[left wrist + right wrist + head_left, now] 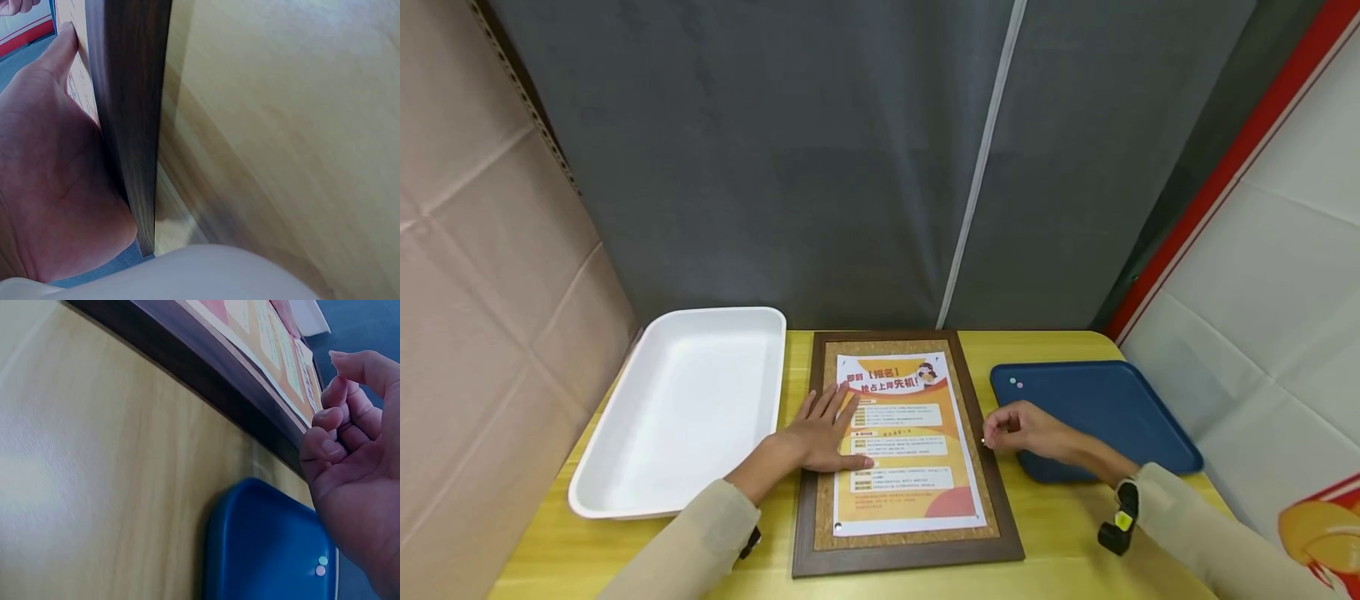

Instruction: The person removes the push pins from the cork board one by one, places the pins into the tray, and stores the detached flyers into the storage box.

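Corkboard (826, 512) with dark brown frame (910, 560), flat on yellow wood-grain table (1075, 533), middle of scene. On the cork: printed poster (904, 458), orange and yellow with white text panels, long sides running near to far. At its near left corner: one small round pin head (838, 526). At both far corners: small dark marks, too tiny to identify.

Left hand (823, 437): palm down across left side of frame, fingers spread over left edge of poster, thumb pointing right onto the printed text. Right hand (1026, 429): fingertips over right side of frame, contact with it uncertain; thumb and index finger pinching a tiny pale object (982, 442), kind unclear; other fingers curled toward palm.

Right of corkboard: blue tray (1105, 408), partly below right hand. Near its far left corner: pale green disc (323, 560) and pink disc (320, 570), just beside each other. Left of corkboard: deep white tray (715, 375). Along far side of table: dark grey partition (775, 167). At right wrist: black strap device (1123, 500), yellow patch on it.
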The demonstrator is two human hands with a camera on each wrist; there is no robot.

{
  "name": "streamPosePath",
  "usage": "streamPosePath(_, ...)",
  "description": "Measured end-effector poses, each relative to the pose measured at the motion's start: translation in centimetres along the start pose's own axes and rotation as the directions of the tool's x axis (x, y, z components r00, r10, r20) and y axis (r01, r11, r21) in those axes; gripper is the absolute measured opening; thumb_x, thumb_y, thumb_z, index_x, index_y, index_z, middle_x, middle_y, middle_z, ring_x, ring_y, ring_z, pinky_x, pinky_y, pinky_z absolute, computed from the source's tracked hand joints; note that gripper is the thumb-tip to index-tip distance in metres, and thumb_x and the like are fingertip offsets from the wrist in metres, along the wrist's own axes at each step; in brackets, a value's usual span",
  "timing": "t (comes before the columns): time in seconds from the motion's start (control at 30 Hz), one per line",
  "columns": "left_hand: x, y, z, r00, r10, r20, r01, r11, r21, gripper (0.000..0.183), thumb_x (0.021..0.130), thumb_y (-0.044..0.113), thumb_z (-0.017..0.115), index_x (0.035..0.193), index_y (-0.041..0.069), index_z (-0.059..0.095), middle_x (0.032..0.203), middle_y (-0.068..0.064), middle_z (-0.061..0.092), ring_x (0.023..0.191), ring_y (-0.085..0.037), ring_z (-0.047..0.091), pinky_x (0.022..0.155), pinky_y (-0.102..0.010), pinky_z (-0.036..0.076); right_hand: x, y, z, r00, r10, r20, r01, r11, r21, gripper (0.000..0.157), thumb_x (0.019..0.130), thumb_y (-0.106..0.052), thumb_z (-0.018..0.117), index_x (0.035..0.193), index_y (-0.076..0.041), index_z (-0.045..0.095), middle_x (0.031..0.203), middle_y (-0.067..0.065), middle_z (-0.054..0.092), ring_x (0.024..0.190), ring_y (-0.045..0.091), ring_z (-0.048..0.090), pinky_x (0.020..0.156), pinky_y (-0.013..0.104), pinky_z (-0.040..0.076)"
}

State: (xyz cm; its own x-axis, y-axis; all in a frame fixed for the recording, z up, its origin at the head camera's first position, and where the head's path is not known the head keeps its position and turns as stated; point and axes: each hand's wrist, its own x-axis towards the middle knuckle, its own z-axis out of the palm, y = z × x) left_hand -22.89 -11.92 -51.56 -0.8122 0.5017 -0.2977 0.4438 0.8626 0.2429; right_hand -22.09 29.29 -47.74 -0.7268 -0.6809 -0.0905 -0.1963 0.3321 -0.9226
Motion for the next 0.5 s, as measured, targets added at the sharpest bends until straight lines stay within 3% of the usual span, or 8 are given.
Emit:
streamPosePath(0.2,0.0,0.0,0.1,1.0,-0.005,-0.002,0.005,1.0,0.001,0.125,0.086,0.095,0.042,0.171,0.018,-0.007,0.176,-0.008,-0.02,0.163,-0.03,-0.017,0.129,-0.06,-0.01,-0.3,0.3,-1.2,1.0,0.003,-0.027,-0.003,1.0,-0.014,0.019,0.105,-0.006,0.063,0.101,0.012,0.069,0.078,0.0,0.059,0.067,0.004,0.046,0.058,0.027,0.04)
streamPosePath(0.33,0.0,0.0,0.0,1.0,-0.004,-0.004,0.004,1.0,0.011,0.125,0.086,0.095,0.043,0.171,0.019,-0.007,0.176,-0.008,-0.02,0.163,-0.03,-0.018,0.129,-0.06,-0.01,-0.5,0.3,-2.0,0.997,0.041,-0.065,-0.044,0.998,-0.053,0.021,0.105,-0.009,0.064,0.103,0.011,0.069,0.082,0.01,0.064,0.069,0.012,0.05,0.061,0.029,0.042)
streamPosePath(0.5,0.1,0.0,0.0,1.0,-0.006,0.0,0.006,1.0,0.008,0.125,0.086,0.095,0.043,0.171,0.019,-0.006,0.176,-0.008,-0.021,0.163,-0.03,-0.018,0.128,-0.059,-0.01,-0.8,0.3,-2.8,0.989,0.091,-0.12,-0.103,0.99,-0.1,0.021,0.106,-0.014,0.065,0.105,0.006,0.071,0.1,0.024,0.07,0.082,0.024,0.059,0.07,0.029,0.048)
